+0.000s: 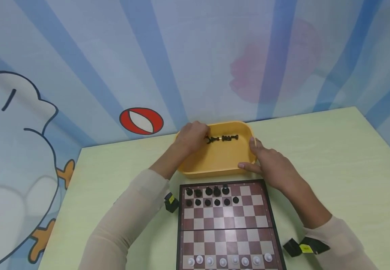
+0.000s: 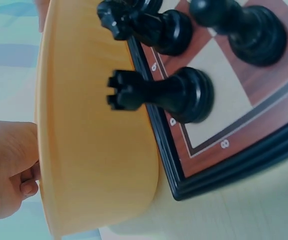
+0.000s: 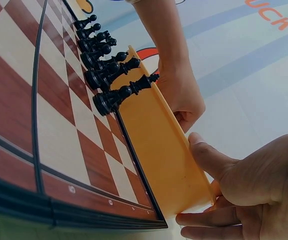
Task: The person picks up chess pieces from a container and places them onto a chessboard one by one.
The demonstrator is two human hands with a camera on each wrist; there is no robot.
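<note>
Both hands (image 1: 195, 137) (image 1: 272, 165) at one yellow tray (image 1: 215, 161); eleven black pieces (image 1: 211, 197) on board.

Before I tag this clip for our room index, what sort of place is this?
Probably a children's playroom or classroom corner: a cartoon mural with a striped ball covers the wall, and a pale green table holds a chess board and a yellow tray.

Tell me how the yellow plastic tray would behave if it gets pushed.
The yellow plastic tray looks rigid and probably light, so it would likely slide easily on the smooth table. The few black pieces lying inside may roll. The right hand steadies its rim.
</note>
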